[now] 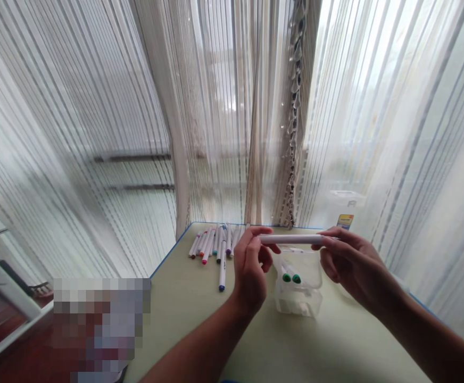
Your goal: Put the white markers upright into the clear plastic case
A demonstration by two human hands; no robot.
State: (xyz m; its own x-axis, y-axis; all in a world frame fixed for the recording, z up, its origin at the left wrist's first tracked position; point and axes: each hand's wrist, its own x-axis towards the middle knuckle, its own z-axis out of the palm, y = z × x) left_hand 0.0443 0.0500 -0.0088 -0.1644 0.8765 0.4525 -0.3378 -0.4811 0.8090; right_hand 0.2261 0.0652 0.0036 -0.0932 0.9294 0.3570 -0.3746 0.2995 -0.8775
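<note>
My left hand point(251, 260) and right hand point(347, 258) pinch one pen point(290, 239) by its ends. Box point(299, 302) below, between them; other pens point(223, 260) left of both.

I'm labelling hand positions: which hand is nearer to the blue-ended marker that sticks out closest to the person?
Left. The left hand is just right of the blue-ended marker; the right hand is farther right, past the clear box.
</note>
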